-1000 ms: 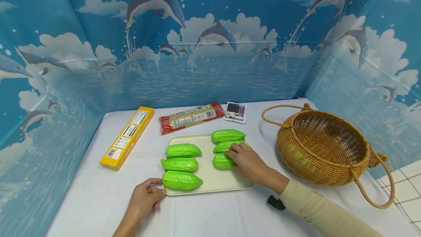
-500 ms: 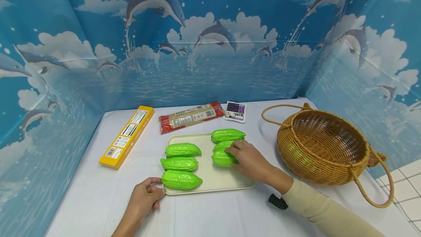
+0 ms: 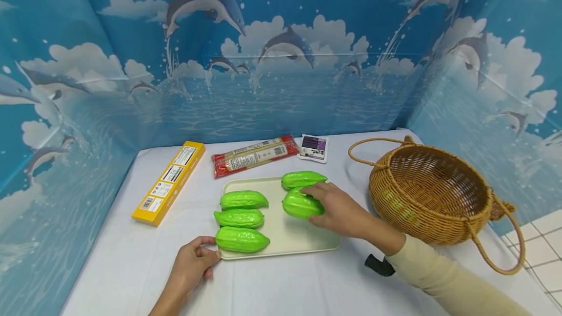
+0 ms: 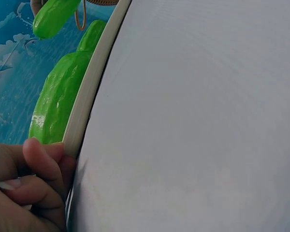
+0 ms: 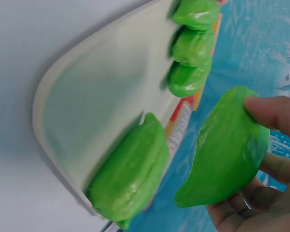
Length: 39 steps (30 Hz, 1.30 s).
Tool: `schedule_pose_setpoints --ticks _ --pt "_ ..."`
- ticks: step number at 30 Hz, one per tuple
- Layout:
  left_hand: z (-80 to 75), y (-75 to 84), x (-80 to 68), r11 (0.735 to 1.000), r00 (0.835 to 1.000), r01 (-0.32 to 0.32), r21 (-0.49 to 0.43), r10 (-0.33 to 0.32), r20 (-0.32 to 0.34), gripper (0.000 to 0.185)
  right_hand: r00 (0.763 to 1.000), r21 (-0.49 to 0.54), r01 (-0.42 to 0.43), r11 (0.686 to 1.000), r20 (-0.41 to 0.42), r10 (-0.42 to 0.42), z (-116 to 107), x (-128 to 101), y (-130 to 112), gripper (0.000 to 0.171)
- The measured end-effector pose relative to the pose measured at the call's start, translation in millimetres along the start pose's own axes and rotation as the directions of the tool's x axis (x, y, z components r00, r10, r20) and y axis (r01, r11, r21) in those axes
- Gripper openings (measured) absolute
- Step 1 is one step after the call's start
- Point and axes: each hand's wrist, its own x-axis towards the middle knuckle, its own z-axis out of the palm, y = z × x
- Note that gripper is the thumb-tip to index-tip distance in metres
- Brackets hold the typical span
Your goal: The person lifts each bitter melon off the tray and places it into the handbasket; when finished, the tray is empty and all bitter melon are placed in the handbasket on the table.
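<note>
A cream tray (image 3: 285, 240) lies on the white table with several glossy green gourds. Three lie in its left column (image 3: 239, 218), and two in the right column (image 3: 304, 179). My right hand (image 3: 317, 204) grips one more green gourd (image 3: 300, 206) and holds it a little above the tray's right side. The right wrist view shows this gourd (image 5: 227, 154) pinched between my fingers (image 5: 275, 111), clear of the tray (image 5: 87, 111). My left hand (image 3: 210, 251) grips the tray's front left corner, its thumb (image 4: 38, 159) curled over the rim (image 4: 87, 96).
A wicker basket (image 3: 465, 223) with two loop handles stands to the right of the tray. Behind the tray lie a yellow box (image 3: 171, 182), a red packet (image 3: 254, 156) and a small purple-white pouch (image 3: 314, 148). Blue dolphin-print walls close in three sides.
My right hand closed round the front right gourd and has lifted it off the tray, slightly up and back. The left hand stayed on the tray corner.
</note>
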Motion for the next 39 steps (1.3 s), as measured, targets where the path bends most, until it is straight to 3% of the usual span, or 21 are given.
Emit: schedule_pose_setpoints --ticks 7,11,15,21,28,35,39 --pt "0.6 -1.9 0.4 1.0 1.0 0.016 -0.002 -0.016 0.007 0.038 0.998 -0.006 0.056 0.998 0.03 -0.056 -30.1 -13.4 -2.1 0.055" --pt "1.5 -2.4 -0.8 1.0 1.0 0.014 0.004 -0.014 0.011 0.039 0.991 -0.059 0.127 0.99 0.047 -0.124 -66.0 -25.8 0.5 0.053" --pt "0.6 -3.4 -2.2 1.0 1.0 0.018 0.019 -0.018 -0.001 0.039 0.989 -0.116 0.143 0.983 0.043 -0.139 -105.3 -37.4 6.3 0.054" --pt "-0.8 -3.5 -3.5 0.999 1.0 0.026 0.019 -0.026 -0.006 0.038 0.996 -0.16 0.086 0.983 0.044 -0.08 -153.1 -50.2 26.9 0.072" --pt "0.5 0.2 -2.3 1.0 1.0 0.01 0.016 -0.01 0.002 0.037 0.996 -0.215 -0.034 0.976 0.073 0.051 -191.7 -57.6 62.2 0.077" --pt "0.9 1.6 -0.3 1.0 1.0 -0.001 0.014 0.001 0.004 0.036 0.983 -0.266 -0.106 0.958 0.119 0.142 -207.3 -56.0 108.4 0.072" --pt "-0.5 1.4 -0.5 1.0 1.0 0.003 0.03 -0.004 0.011 0.037 0.963 -0.216 -0.144 0.966 0.196 0.187 -206.2 -55.4 134.3 0.069"
